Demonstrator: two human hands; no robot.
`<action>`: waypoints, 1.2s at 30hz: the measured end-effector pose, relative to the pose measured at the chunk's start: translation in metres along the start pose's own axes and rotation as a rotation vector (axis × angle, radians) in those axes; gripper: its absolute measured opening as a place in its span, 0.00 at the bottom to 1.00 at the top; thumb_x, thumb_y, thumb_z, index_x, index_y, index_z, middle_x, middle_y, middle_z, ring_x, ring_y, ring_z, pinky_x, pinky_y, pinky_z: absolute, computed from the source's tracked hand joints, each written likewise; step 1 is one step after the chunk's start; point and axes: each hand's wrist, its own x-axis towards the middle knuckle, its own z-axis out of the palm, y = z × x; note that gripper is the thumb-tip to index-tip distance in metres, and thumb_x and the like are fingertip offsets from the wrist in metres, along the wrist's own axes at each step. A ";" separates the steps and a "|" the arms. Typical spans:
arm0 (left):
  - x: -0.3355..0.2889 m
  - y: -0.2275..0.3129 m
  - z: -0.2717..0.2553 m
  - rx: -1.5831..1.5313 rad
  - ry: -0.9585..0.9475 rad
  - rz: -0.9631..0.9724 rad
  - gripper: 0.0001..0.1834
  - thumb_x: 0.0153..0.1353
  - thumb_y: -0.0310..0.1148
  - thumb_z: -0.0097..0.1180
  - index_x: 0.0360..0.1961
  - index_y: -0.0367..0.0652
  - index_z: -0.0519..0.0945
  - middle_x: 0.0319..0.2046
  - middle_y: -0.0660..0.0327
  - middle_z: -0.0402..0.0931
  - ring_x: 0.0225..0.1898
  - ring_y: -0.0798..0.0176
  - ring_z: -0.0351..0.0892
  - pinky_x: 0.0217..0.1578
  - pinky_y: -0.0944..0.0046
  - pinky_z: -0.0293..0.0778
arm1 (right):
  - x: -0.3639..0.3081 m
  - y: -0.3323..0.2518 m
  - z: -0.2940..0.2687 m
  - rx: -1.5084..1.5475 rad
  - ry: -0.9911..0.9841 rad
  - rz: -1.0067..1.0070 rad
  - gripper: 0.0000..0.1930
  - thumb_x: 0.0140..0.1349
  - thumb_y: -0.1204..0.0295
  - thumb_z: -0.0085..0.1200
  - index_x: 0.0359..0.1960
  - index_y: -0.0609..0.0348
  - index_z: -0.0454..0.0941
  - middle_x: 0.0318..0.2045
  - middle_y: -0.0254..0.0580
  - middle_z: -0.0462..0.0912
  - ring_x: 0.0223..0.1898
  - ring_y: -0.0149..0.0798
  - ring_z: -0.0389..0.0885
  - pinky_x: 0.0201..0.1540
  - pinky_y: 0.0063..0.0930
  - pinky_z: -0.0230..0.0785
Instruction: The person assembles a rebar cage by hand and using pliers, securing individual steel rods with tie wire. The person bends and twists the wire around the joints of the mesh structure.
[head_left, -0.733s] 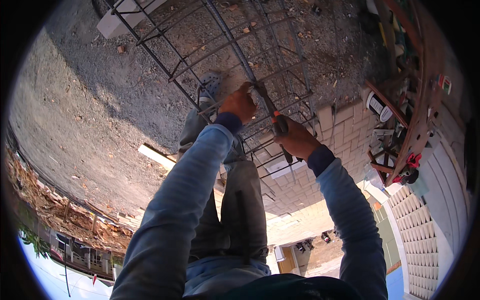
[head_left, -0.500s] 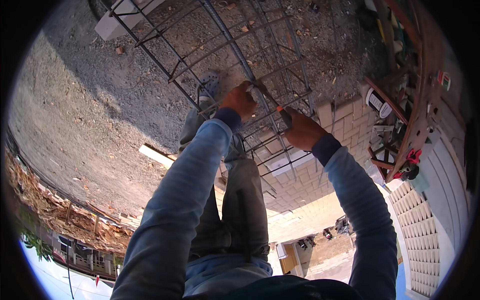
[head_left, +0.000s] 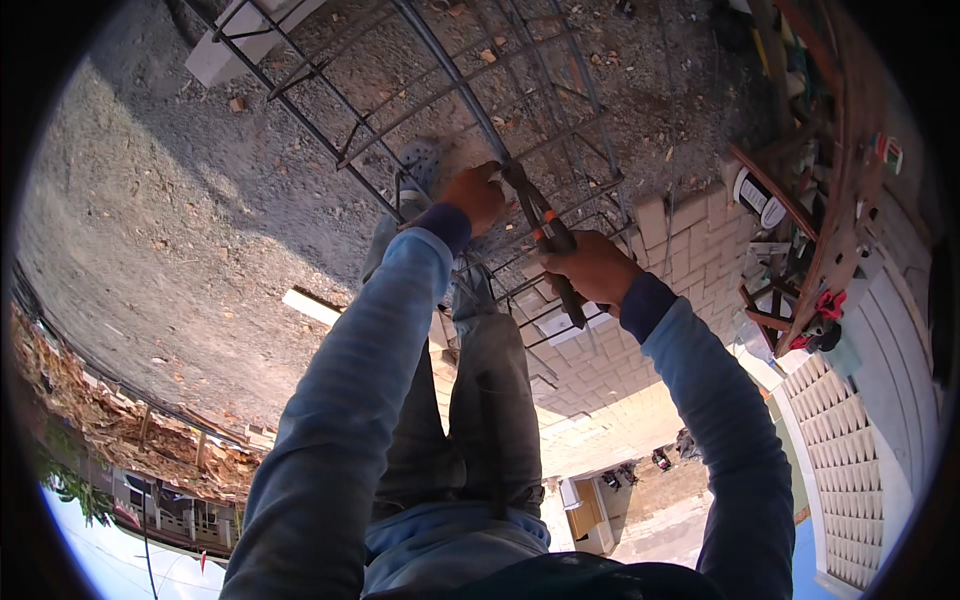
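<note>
A cage of steel rebar [head_left: 456,80], long bars crossed by thinner ties, stretches from the top of the view down to my legs. My right hand [head_left: 595,268] is closed round pincers [head_left: 524,196] with black and orange handles. Their handles stand apart in a narrow V, and their jaws meet a bar crossing. At that same crossing my left hand [head_left: 474,197] is closed, fingertips beside the jaws; what it pinches, if anything, is too small to make out.
My clog [head_left: 420,165] is on the gravel [head_left: 190,200] beside the cage. A pale block [head_left: 245,45] sits under the cage's far left end. Paving bricks [head_left: 690,235] lie to the right, with a white bucket [head_left: 757,200] and a brown wooden frame [head_left: 835,200] beyond.
The pincers' handles have spread apart, and my right hand has come slightly left and down. My left hand stays by the same crossing, shifted slightly.
</note>
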 end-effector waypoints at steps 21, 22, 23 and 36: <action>-0.038 0.037 0.037 -0.882 -0.165 -0.446 0.11 0.56 0.38 0.57 0.25 0.45 0.72 0.15 0.67 0.64 0.13 0.68 0.66 0.15 0.62 0.63 | -0.015 0.042 0.082 1.107 -0.181 0.145 0.11 0.59 0.62 0.49 0.36 0.54 0.76 0.26 0.34 0.77 0.26 0.32 0.76 0.28 0.29 0.72; -0.032 0.026 0.042 -0.879 -0.163 -0.441 0.11 0.56 0.38 0.57 0.25 0.45 0.72 0.15 0.67 0.64 0.13 0.68 0.66 0.15 0.62 0.63 | -0.011 0.045 0.083 0.855 -0.078 0.028 0.11 0.54 0.66 0.49 0.35 0.57 0.75 0.27 0.39 0.78 0.25 0.32 0.77 0.29 0.28 0.71; -0.028 0.001 0.045 -0.649 -0.098 -0.297 0.11 0.56 0.39 0.58 0.24 0.45 0.72 0.14 0.67 0.64 0.13 0.69 0.65 0.15 0.63 0.63 | -0.007 0.041 0.093 0.849 -0.090 0.020 0.11 0.54 0.66 0.49 0.35 0.57 0.75 0.27 0.39 0.78 0.25 0.32 0.77 0.29 0.28 0.71; -0.029 0.068 0.049 -1.199 -0.064 -0.607 0.18 0.60 0.49 0.54 0.30 0.44 0.74 0.19 0.66 0.70 0.23 0.68 0.71 0.25 0.62 0.69 | 0.007 0.078 0.042 1.619 -0.715 0.094 0.06 0.53 0.74 0.49 0.33 0.60 0.71 0.23 0.40 0.76 0.20 0.34 0.74 0.21 0.34 0.66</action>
